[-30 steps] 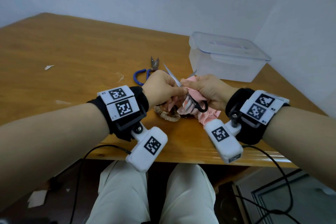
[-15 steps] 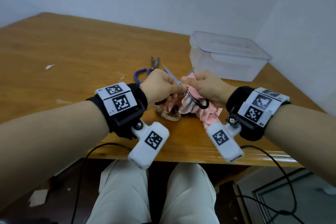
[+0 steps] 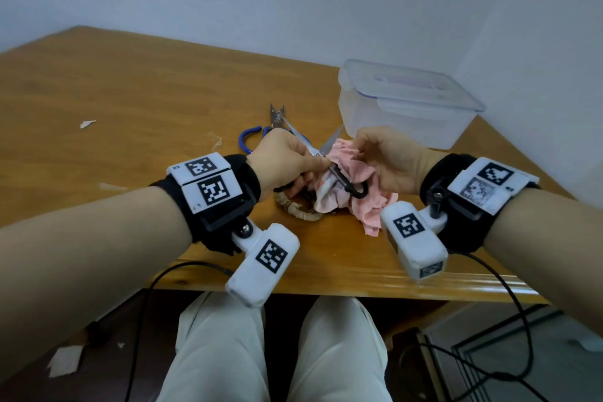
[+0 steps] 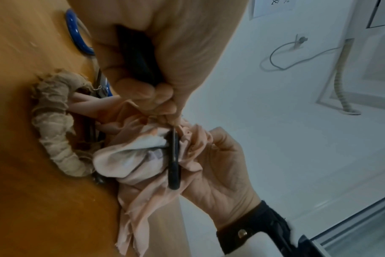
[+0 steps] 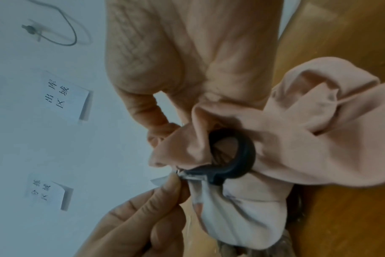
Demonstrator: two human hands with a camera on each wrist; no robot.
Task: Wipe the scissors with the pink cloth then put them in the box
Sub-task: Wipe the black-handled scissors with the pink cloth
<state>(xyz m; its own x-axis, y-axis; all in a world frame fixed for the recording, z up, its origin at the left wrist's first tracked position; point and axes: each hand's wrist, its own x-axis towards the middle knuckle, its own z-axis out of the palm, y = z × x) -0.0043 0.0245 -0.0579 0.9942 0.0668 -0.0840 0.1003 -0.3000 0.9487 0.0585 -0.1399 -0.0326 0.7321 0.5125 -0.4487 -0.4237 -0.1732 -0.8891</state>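
The right hand (image 3: 388,160) bunches the cloth (image 3: 352,189) around the scissors (image 3: 329,166). The left hand (image 3: 287,160), just left, pinches them at the pivot, blades spread far. The lidded box (image 3: 404,101) stands far right on the table (image 3: 130,101).

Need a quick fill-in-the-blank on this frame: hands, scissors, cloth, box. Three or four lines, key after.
1. The left hand pinches the black-handled scissors, whose blades stand ____.
2. The right hand holds the ____ cloth against the scissors.
3. The clear box on the table has its lid ____.
4. Behind the left hand lies a second pair with ____ handles.

Missing words: open; pink; on; blue
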